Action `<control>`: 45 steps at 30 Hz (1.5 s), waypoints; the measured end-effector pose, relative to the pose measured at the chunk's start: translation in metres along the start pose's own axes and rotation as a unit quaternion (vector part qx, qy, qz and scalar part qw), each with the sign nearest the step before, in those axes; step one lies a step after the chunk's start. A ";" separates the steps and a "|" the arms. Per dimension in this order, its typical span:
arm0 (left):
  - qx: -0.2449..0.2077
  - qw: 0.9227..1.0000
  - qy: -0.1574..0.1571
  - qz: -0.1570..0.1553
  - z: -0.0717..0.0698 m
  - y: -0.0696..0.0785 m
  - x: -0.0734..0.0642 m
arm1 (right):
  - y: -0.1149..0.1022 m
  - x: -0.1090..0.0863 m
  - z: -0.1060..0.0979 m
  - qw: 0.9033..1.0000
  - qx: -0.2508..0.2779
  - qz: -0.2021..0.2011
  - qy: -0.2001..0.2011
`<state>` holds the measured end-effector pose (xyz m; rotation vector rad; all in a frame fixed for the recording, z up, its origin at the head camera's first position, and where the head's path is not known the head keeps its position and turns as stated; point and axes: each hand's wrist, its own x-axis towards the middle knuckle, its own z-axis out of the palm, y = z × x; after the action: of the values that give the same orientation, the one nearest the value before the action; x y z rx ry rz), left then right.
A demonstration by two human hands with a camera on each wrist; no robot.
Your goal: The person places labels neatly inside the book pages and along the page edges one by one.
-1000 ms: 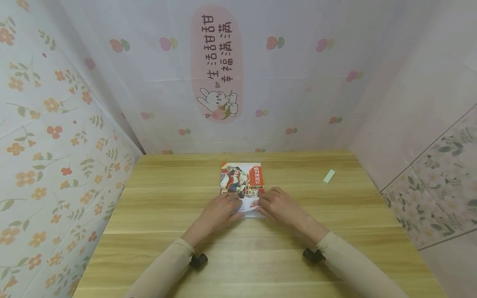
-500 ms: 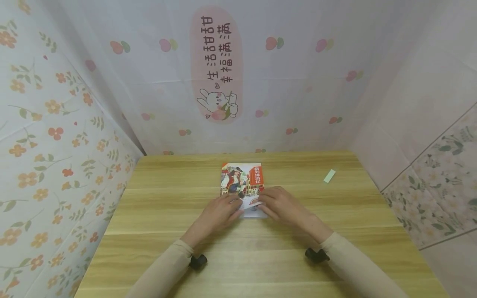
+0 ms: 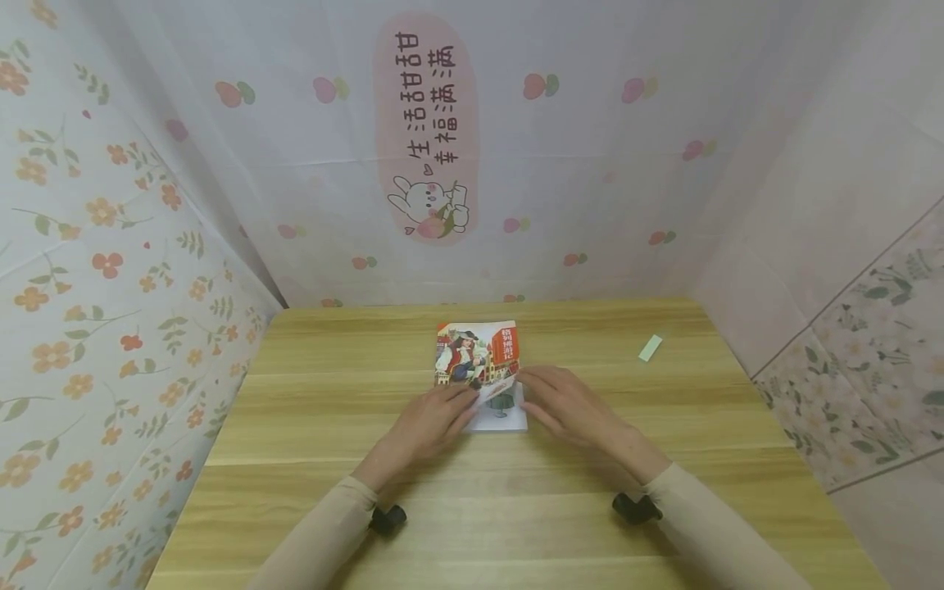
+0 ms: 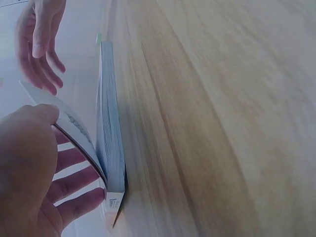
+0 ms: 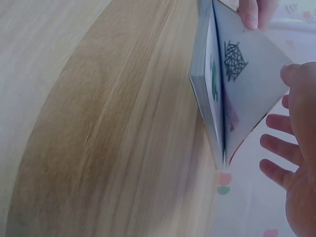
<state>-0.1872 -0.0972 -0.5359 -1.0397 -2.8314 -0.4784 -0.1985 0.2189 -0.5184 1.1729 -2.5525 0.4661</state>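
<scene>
Book cover (image 3: 475,354), partly lifted: pinched in left hand (image 3: 428,419); right hand (image 3: 566,405) loose-fingered, contact unclear; best swung evenly, uncreased.

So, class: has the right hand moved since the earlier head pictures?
Yes: the right hand has moved slightly to the right, closer to the green strip lying on the table.
</scene>
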 end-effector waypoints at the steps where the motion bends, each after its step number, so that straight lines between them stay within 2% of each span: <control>1: -0.005 1.000 0.002 -0.002 0.000 -0.001 0.000 | 0.000 -0.001 0.000 1.000 0.000 0.003 -0.001; 8: -0.030 0.999 0.009 -0.014 0.001 -0.002 -0.003 | 0.003 -0.006 0.002 1.000 -0.004 0.017 -0.008; 15: -0.049 0.998 0.011 -0.039 0.002 -0.002 -0.004 | 0.003 -0.009 0.009 0.996 0.007 0.062 -0.070; 22: -0.062 0.997 0.016 -0.043 0.000 0.000 -0.005 | 0.003 -0.007 0.023 0.991 0.004 0.071 -0.115; 28: -0.069 0.997 0.029 -0.029 -0.002 0.001 -0.004 | 0.003 -0.005 0.029 0.988 0.002 0.082 -0.133; 32: -0.057 0.997 0.048 -0.006 -0.004 0.001 -0.004 | 0.003 -0.006 0.032 0.985 0.003 0.090 -0.147; 38: 0.000 0.993 0.114 0.044 -0.010 0.002 -0.003 | 0.003 -0.004 0.033 0.985 0.007 0.093 -0.143; 45: 0.042 0.986 0.146 0.071 -0.021 -0.002 -0.001 | 0.003 -0.004 0.031 0.985 0.004 0.094 -0.146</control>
<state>-0.1880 -0.1056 -0.5170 -1.0484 -2.4802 -0.4525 -0.2019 0.2107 -0.5490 1.0767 -2.9327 0.3688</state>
